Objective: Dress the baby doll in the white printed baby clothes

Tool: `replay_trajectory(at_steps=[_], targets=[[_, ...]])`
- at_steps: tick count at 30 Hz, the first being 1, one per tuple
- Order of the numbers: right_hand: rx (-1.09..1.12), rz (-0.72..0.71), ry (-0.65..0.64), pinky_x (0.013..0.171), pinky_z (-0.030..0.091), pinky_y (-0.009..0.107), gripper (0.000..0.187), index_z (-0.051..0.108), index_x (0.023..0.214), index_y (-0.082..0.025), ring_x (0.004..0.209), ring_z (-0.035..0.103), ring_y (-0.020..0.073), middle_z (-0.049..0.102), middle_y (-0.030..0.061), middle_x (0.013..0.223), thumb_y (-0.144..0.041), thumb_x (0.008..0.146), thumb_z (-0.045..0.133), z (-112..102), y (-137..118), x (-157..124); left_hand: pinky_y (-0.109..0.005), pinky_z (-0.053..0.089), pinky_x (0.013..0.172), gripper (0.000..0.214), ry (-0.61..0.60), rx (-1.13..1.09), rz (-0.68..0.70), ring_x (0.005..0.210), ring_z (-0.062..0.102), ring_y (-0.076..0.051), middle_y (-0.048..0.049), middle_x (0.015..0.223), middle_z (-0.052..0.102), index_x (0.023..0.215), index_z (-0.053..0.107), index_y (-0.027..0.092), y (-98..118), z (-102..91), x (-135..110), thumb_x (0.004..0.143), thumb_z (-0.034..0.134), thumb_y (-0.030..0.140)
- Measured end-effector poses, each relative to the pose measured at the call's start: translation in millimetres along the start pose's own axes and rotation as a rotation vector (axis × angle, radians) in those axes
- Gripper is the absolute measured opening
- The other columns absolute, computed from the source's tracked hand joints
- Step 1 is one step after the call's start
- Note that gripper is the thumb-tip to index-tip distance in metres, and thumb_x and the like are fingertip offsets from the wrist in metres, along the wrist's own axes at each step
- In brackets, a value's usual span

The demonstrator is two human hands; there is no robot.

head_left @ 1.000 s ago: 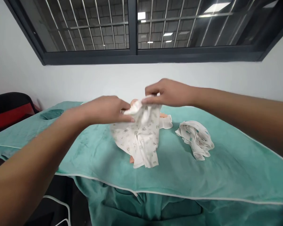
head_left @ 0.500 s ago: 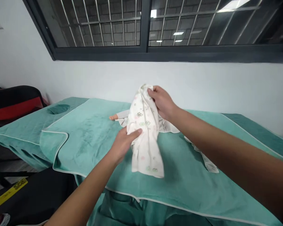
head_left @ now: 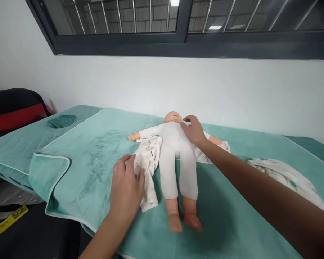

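Note:
A baby doll [head_left: 175, 140] with a white cloth body lies on its back, head toward the wall and bare feet toward me. My left hand [head_left: 126, 183] has its fingers spread at the edge of a white printed baby garment [head_left: 148, 154], which lies crumpled along the doll's side. Whether the fingertips touch the cloth, I cannot tell. Over the doll's shoulder, close to its chin, is my right hand [head_left: 193, 131], thumb and fingers apart with nothing seen between them. More pale cloth [head_left: 203, 156] shows under the doll's other arm, partly behind my right forearm.
Another white garment [head_left: 283, 172] lies bunched at the right, partly covered by my forearm. The bed's green cover [head_left: 91, 154] has a round opening [head_left: 61, 121] at the left. A red and black chair [head_left: 18, 115] stands at far left. Behind are a wall and barred window.
Both hands have let go of the printed garment they held up. It now lies beside the doll, whose body has come into sight. My view has tilted down.

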State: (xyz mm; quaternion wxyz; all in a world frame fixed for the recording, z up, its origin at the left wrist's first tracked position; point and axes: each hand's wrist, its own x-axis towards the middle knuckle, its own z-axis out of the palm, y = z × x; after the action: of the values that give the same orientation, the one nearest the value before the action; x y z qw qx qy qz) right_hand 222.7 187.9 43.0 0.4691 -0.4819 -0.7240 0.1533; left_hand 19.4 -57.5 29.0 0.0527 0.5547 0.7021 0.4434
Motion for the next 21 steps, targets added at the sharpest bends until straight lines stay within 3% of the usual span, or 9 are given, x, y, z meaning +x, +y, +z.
replay_trajectory(at_steps=[1,3,7,11,15,17,21], targets=[[-0.072,0.057,-0.004,0.091,0.042,0.037,0.031,0.057,0.098,-0.017,0.102,0.055,0.0241,0.060,0.0115,0.110,-0.042,0.079,0.057,-1,13,6,-0.049,0.036,0.105,0.039,-0.007,-0.033,0.039,0.119,0.049,-0.031,-0.0143,0.125,0.054,0.120,0.058,0.018,4,3.2,-2,0.084,0.054,0.034],[-0.182,0.195,-0.115,0.089,0.043,0.037,0.038,0.057,0.098,-0.016,0.097,0.056,0.0249,0.062,0.0130,0.106,-0.050,0.080,0.057,-4,35,17,-0.045,0.038,0.105,0.037,-0.139,-0.195,-0.046,0.118,0.051,-0.029,-0.0119,0.124,0.057,0.119,0.058,0.022,13,10.8,-4,0.086,0.055,0.037],[-0.203,0.302,-0.385,0.087,0.044,0.036,0.050,0.062,0.101,-0.015,0.097,0.060,0.0259,0.067,0.0127,0.107,-0.061,0.085,0.050,-6,57,38,-0.039,0.046,0.096,0.041,-0.462,-0.687,-0.477,0.107,0.060,-0.027,-0.0112,0.114,0.065,0.113,0.063,0.020,24,36.8,0,0.079,0.066,0.043],[0.004,0.422,-0.596,0.083,0.050,0.035,0.059,0.068,0.104,-0.016,0.096,0.064,0.0274,0.069,0.0138,0.111,-0.067,0.076,0.059,-2,56,61,-0.034,0.052,0.087,0.040,-0.706,-1.215,-0.847,0.097,0.066,-0.024,-0.0124,0.107,0.069,0.107,0.066,0.015,25,63.8,5,0.079,0.067,0.044],[0.282,0.569,-0.827,0.080,0.054,0.037,0.052,0.070,0.109,-0.019,0.096,0.066,0.0287,0.070,0.0144,0.110,-0.058,0.074,0.067,-1,42,73,-0.030,0.054,0.079,0.044,-0.675,-1.431,-0.976,0.093,0.067,-0.022,-0.0118,0.105,0.070,0.111,0.066,0.015,32,71.7,7,0.078,0.070,0.043],[0.358,0.555,-0.897,0.082,0.054,0.037,0.046,0.069,0.112,-0.019,0.100,0.065,0.0285,0.069,0.0150,0.112,-0.052,0.080,0.064,-1,33,74,-0.028,0.054,0.075,0.044,-0.621,-1.395,-0.977,0.089,0.067,-0.021,-0.0101,0.104,0.071,0.113,0.065,0.017,38,66.6,10,0.078,0.070,0.042],[0.331,0.423,-0.902,0.082,0.052,0.037,0.039,0.068,0.110,-0.015,0.095,0.065,0.0264,0.071,0.0152,0.102,-0.043,0.086,0.056,-1,12,79,-0.028,0.054,0.073,0.044,-0.551,-1.327,-0.891,0.089,0.067,-0.021,-0.0087,0.106,0.071,0.116,0.064,0.021,45,42.3,29,0.077,0.070,0.042]])
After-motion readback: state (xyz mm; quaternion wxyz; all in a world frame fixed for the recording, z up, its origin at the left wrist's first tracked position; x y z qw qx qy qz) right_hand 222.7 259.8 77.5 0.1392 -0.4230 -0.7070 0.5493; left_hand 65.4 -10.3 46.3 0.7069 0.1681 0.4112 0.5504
